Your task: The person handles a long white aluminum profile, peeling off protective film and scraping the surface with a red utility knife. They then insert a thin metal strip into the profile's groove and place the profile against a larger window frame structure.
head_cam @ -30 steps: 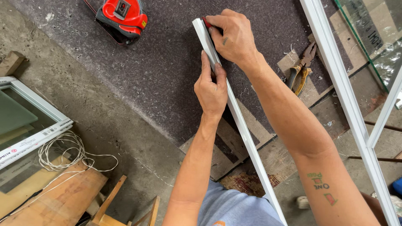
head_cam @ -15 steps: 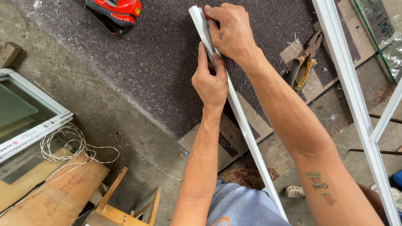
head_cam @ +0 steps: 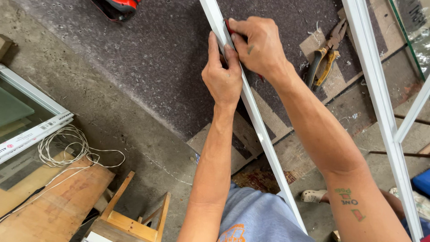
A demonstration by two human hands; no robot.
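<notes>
Long white metal strip (head_cam: 251, 112) lying diagonally across a table covered in dark grey felt (head_cam: 152, 58), its near end jutting past the table edge. Left hand (head_cam: 221, 76) pressed on the strip, thumb and fingers pinching it. Right hand (head_cam: 260, 47) closed around a small red tool (head_cam: 228, 28) against the strip. Yellow-handled pliers (head_cam: 324, 58) nearby to the right; coiled white cable (head_cam: 62, 145) below left.

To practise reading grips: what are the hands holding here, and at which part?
Both hands, left hand and right hand, grip the long white strip near its far end, on the dark felt worktop; a small red object shows under the right fingers.
</notes>
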